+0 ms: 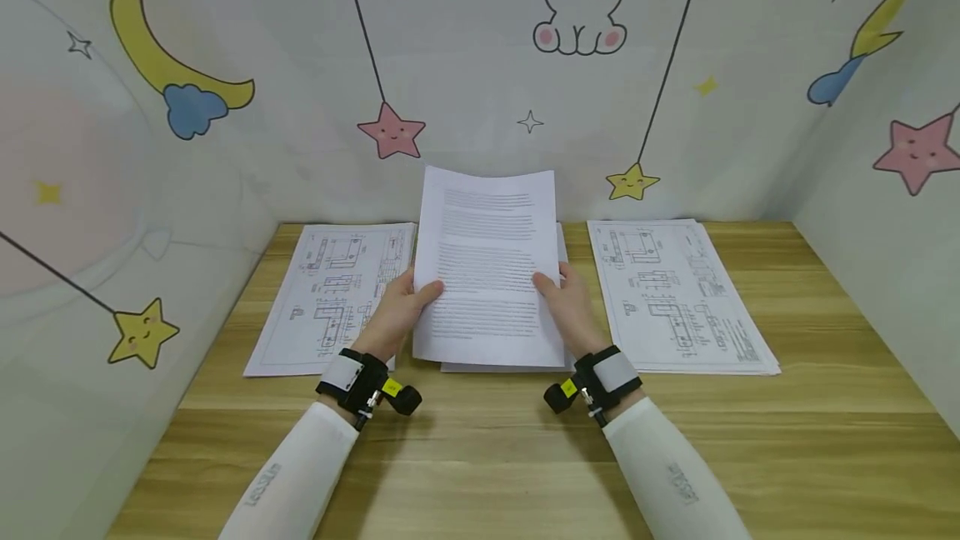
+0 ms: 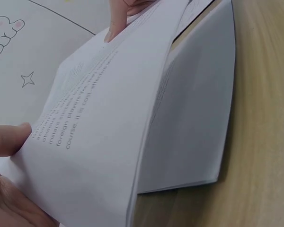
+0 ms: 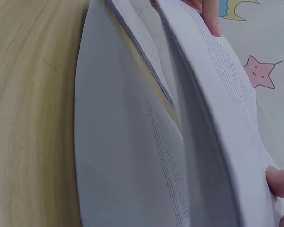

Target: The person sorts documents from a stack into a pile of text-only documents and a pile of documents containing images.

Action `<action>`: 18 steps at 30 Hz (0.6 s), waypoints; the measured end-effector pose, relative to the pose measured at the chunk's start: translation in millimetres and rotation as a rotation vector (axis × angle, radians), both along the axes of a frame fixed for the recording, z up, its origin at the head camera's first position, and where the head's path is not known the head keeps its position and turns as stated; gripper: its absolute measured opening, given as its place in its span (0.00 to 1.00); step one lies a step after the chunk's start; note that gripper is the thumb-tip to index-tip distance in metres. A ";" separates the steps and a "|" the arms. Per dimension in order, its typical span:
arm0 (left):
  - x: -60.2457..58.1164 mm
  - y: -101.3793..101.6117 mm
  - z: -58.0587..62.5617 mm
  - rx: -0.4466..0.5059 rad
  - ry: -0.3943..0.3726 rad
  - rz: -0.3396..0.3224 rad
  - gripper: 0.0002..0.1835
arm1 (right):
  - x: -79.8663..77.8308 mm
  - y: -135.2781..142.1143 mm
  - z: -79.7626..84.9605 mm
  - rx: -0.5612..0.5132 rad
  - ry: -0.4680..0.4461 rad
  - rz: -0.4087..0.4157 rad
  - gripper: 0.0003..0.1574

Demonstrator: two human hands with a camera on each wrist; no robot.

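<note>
Both hands hold a stack of printed paper (image 1: 487, 265) raised over the table, its text side facing up toward me. My left hand (image 1: 397, 311) grips the left edge, thumb on top and the other fingers behind. The right edge is gripped the same way by my right hand (image 1: 572, 307). Beneath the raised stack lie more printed sheets (image 2: 194, 118), mostly hidden in the head view. In the right wrist view a gap shows between the raised stack (image 3: 222, 113) and the lower sheets (image 3: 123, 142).
On the wooden table (image 1: 480, 457), a pile of technical drawings (image 1: 307, 332) lies to the left and another pile of drawings (image 1: 675, 298) to the right. A white backdrop (image 1: 480, 90) with cartoon figures stands behind the table and along both sides.
</note>
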State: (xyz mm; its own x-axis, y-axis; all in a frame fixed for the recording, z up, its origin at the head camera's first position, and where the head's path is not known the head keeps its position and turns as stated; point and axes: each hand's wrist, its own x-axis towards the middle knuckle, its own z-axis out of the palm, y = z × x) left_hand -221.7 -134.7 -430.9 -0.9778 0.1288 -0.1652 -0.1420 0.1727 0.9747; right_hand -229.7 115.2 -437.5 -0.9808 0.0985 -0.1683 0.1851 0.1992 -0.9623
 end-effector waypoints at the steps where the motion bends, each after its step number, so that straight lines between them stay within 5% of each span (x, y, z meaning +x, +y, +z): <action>1: -0.5 2.5 -1.1 -0.003 -0.007 -0.007 0.21 | 0.6 3.9 -0.6 0.006 0.003 0.001 0.32; 12: -6.5 18.8 -12.7 -0.018 -0.104 -0.032 0.18 | 5.6 24.1 -1.4 0.048 0.000 0.007 0.28; 18: -11.4 28.8 -18.0 -0.127 -0.160 0.036 0.17 | 4.5 29.3 -8.4 0.075 0.018 0.024 0.26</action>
